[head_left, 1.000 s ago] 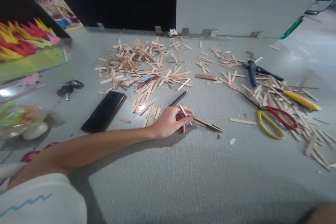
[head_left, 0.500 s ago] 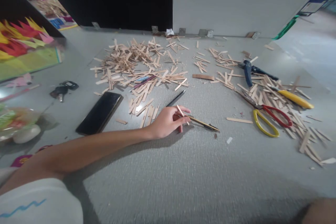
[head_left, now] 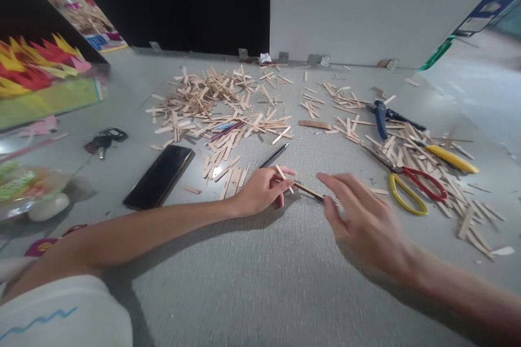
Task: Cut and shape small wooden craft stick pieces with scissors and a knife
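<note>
My left hand (head_left: 262, 191) is closed, pinching a short wooden craft stick (head_left: 280, 172) between thumb and fingers just above the table. From beside its fingertips a thin yellow-and-black pen or pencil (head_left: 308, 191) slants down to the right; whether the hand touches it I cannot tell. My right hand (head_left: 360, 211) reaches in from the lower right with its fingers apart, thumb and index on either side of the far end of that pen or pencil, and holds nothing visible. Behind my left hand lies a dark pen (head_left: 273, 156).
Craft sticks (head_left: 211, 92) lie in a loose heap at the back, more at the right around red-and-yellow-handled scissors (head_left: 409, 203), blue-handled pliers (head_left: 381, 119) and a yellow-handled tool (head_left: 451, 159). A phone (head_left: 158, 178) and keys (head_left: 103, 142) lie left. Upright panels (head_left: 350, 11) border the back.
My right hand has come in from the lower right corner to the end of the yellow-and-black pen or pencil. My left hand keeps its pinch on the craft stick. The view has shifted slightly.
</note>
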A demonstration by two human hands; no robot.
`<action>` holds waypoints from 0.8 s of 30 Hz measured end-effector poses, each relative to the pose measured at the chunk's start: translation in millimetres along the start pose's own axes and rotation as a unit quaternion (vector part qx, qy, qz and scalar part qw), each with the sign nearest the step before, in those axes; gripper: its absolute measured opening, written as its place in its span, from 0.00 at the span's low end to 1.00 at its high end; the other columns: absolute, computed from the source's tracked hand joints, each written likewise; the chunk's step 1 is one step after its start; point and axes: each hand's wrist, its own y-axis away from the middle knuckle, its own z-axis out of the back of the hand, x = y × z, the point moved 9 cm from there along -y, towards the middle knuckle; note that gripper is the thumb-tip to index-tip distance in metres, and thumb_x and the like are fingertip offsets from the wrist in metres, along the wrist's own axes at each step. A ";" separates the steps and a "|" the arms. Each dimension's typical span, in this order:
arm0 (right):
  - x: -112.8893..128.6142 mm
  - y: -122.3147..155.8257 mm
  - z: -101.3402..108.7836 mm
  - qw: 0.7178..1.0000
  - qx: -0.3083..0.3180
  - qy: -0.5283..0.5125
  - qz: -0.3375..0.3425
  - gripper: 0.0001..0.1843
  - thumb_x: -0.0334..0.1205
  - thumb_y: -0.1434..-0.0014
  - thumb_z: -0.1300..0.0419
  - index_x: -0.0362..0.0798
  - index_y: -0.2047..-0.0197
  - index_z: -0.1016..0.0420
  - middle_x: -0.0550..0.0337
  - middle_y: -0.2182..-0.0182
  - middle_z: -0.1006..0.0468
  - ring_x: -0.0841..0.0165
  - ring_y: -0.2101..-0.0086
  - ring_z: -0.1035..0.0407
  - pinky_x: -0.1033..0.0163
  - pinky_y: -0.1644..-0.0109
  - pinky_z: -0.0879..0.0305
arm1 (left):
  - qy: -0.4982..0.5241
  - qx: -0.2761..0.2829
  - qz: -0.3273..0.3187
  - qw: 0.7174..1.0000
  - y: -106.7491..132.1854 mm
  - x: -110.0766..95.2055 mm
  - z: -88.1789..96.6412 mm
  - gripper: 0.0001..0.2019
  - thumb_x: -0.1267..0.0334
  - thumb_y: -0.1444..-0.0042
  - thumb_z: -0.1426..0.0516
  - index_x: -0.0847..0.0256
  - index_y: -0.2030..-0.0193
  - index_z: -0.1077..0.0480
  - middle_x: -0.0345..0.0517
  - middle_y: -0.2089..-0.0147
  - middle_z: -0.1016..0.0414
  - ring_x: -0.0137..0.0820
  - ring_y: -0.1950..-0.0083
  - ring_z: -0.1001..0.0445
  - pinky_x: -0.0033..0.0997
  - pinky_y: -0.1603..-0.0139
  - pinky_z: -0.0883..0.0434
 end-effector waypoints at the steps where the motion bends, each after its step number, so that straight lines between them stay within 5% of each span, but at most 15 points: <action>1: -2.7 -2.7 -10.0 1.000 0.014 0.017 0.010 0.14 0.33 0.22 0.47 0.41 0.40 0.24 0.42 0.51 0.18 0.56 0.56 0.21 0.51 0.56 0.19 | -0.003 0.001 -0.004 1.000 0.4 -0.6 0.0 0.19 0.53 0.26 0.44 0.67 0.40 0.25 0.50 0.61 0.15 0.28 0.75 0.21 0.24 0.75 0.29; 6: -15.4 -2.3 -46.4 0.995 0.062 0.069 0.048 0.12 0.27 0.25 0.46 0.44 0.58 0.23 0.46 0.60 0.18 0.56 0.62 0.22 0.54 0.58 0.23 | -0.030 0.004 -0.024 0.999 3.7 -6.8 1.9 0.27 0.50 0.22 0.55 0.65 0.32 0.28 0.42 0.72 0.20 0.28 0.78 0.27 0.24 0.76 0.34; 9: -19.8 0.1 -40.9 0.993 0.068 0.085 0.041 0.13 0.22 0.28 0.47 0.44 0.60 0.25 0.53 0.68 0.22 0.59 0.71 0.24 0.58 0.67 0.31 | -0.060 -0.026 -0.029 0.997 4.2 -10.2 8.4 0.24 0.51 0.23 0.51 0.66 0.39 0.24 0.36 0.78 0.30 0.28 0.78 0.32 0.25 0.75 0.37; 13: -17.7 -2.0 -28.4 0.982 0.124 0.126 0.062 0.17 0.13 0.42 0.45 0.44 0.60 0.26 0.59 0.72 0.24 0.63 0.80 0.30 0.59 0.76 0.46 | -0.090 -0.068 -0.023 0.993 1.5 -9.1 16.2 0.12 0.59 0.30 0.44 0.64 0.54 0.21 0.42 0.69 0.24 0.29 0.72 0.30 0.26 0.72 0.36; 17: -13.6 -3.8 -18.5 0.970 0.142 0.173 0.090 0.18 0.15 0.48 0.43 0.46 0.60 0.28 0.58 0.70 0.25 0.62 0.78 0.29 0.58 0.76 0.44 | -0.097 -0.065 -0.007 0.993 -2.1 -6.7 16.5 0.11 0.59 0.31 0.43 0.62 0.61 0.24 0.42 0.69 0.23 0.30 0.71 0.28 0.27 0.71 0.34; 19: -11.5 -0.9 -18.3 0.967 0.143 0.183 0.106 0.18 0.16 0.46 0.44 0.45 0.58 0.27 0.58 0.69 0.25 0.62 0.77 0.30 0.58 0.75 0.41 | -0.100 -0.042 0.000 0.994 -3.4 -7.4 13.6 0.12 0.58 0.32 0.42 0.61 0.65 0.25 0.41 0.72 0.24 0.29 0.73 0.28 0.27 0.72 0.34; 24: -7.3 11.3 -22.9 0.960 0.141 0.183 0.157 0.28 0.18 0.35 0.51 0.32 0.33 0.35 0.51 0.58 0.21 0.60 0.69 0.24 0.56 0.66 0.33 | -0.114 -0.005 0.013 0.993 -4.7 -10.2 8.8 0.14 0.60 0.31 0.43 0.61 0.69 0.25 0.39 0.77 0.27 0.26 0.78 0.34 0.26 0.74 0.38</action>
